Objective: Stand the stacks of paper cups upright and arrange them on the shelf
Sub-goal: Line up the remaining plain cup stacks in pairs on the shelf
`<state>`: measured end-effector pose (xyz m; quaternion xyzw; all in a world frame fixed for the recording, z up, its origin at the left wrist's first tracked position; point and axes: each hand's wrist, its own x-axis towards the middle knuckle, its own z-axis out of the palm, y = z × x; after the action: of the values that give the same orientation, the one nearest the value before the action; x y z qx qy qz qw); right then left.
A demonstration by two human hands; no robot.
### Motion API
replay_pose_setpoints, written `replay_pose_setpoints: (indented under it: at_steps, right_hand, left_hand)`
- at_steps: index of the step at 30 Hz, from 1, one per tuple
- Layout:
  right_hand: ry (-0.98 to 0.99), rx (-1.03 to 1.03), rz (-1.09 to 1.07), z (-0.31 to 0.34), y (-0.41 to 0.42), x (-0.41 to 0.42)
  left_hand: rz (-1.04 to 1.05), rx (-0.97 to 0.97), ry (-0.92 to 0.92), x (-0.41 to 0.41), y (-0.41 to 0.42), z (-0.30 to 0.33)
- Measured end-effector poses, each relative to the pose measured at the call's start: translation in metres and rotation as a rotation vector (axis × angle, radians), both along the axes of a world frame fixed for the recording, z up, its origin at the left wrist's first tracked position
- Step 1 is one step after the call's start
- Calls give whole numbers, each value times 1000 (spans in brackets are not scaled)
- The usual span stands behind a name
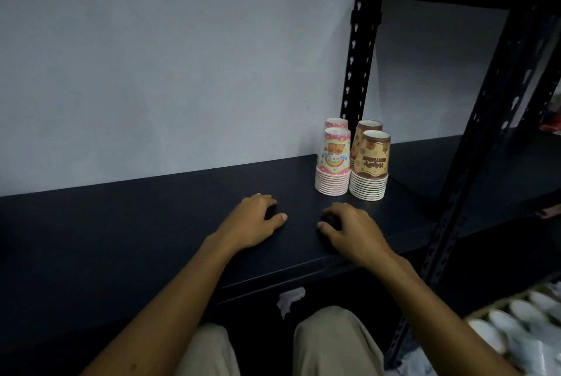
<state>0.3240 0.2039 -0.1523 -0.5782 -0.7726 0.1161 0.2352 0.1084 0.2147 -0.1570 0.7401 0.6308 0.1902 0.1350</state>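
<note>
Both hands rest palm-down on the dark shelf (151, 223), holding nothing: the left hand (253, 222) and the right hand (352, 231) lie side by side, fingers loosely curled. Just beyond the right hand, four stacks of paper cups stand mouth-down at the shelf's back right: two pink stacks (332, 163) touching two brown stacks (370, 166), beside a black upright post (358, 56).

Four upright cup stacks (352, 160) and both hands rest on the black shelf (151, 223).
</note>
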Motion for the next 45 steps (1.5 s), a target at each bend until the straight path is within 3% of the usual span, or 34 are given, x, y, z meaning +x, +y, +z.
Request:
replay_pose_setpoints:
  at_steps: [8, 24, 35, 40, 45]
  right_hand:
    - [-91, -11, 305, 8, -11, -86]
    - [-19, -100, 872, 7, -80, -290]
    - [403, -259, 962, 10, -127, -377]
    - [537, -324, 1006, 10, -136, -388]
    - [588, -315, 1003, 6, -136, -393]
  left_hand:
    - [173, 101, 40, -78, -74, -1]
    - [727, 387, 43, -192, -251, -10]
    - [1208, 643, -335, -240, -314, -12]
    - [1134, 620, -594, -243, -305, -4]
    - [1065, 638, -636, -244, -292, 1]
